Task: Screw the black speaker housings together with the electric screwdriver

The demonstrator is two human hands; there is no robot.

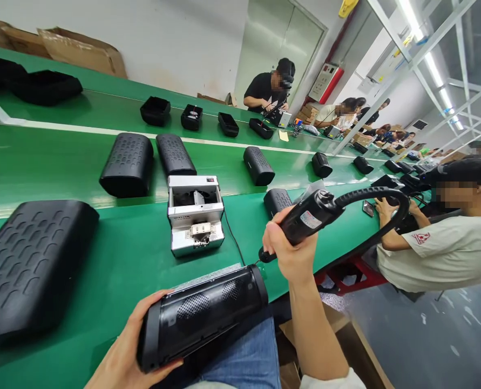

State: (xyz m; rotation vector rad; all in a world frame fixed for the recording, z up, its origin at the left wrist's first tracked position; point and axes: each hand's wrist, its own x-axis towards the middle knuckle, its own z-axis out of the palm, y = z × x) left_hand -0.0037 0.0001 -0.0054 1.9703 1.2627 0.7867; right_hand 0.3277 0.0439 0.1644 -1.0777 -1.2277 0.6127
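Note:
My left hand (pixel 130 346) grips the near-left end of a black speaker housing (pixel 208 308) with two perforated patches, fingers wrapped round its edge. The housing lies tilted over the table's edge, above my lap. A black electric screwdriver (pixel 300 219) with a thick cable is held in my right hand (pixel 291 248). Its tip points down at the far-right end of the housing; whether it touches a screw is too small to tell. Behind the housing stands a silver screw feeder (pixel 195 216) with a thin black cord.
Black textured casings stand along the green bench, among them a large casing (pixel 33 265) at left and a smaller casing (pixel 278 202) behind the screwdriver. A co-worker (pixel 446 227) sits at right with hands on a black part. A cardboard box (pixel 357 346) is below the bench.

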